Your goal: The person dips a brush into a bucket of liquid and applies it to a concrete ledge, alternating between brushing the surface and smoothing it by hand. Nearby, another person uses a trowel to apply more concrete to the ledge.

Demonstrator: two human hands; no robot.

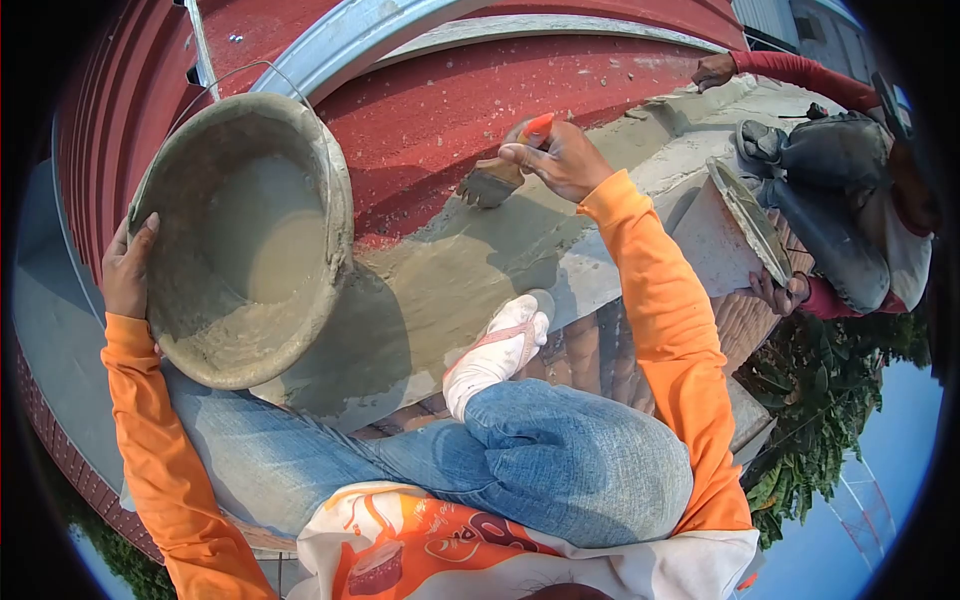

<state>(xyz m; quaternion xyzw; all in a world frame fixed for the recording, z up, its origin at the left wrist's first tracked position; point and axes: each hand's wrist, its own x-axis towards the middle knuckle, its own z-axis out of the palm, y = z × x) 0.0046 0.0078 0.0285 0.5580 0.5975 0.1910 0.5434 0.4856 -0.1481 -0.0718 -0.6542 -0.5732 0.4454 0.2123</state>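
Note:
My left hand (130,268) grips the rim of a round, cement-crusted bucket (335,215), which is tilted so its inside shows grey slurry (268,230) at the bottom. In my right hand (565,160) is a paintbrush (490,183) with an orange-tipped handle; its bristles are coated grey and point down-left, at the border between the red metal sheet (430,120) and the wet grey cement strip (450,270). Whether the bristles touch the surface is hard to tell. A thin wire handle arches over the bucket's top.
My sandalled foot (500,350) rests on the cement strip's lower edge. Roof tiles (590,360) lie below it. On the right a co-worker (840,190) crouches, one hand holding another bucket (725,230), the other by the red sheet. A curved metal piece (350,40) crosses the top.

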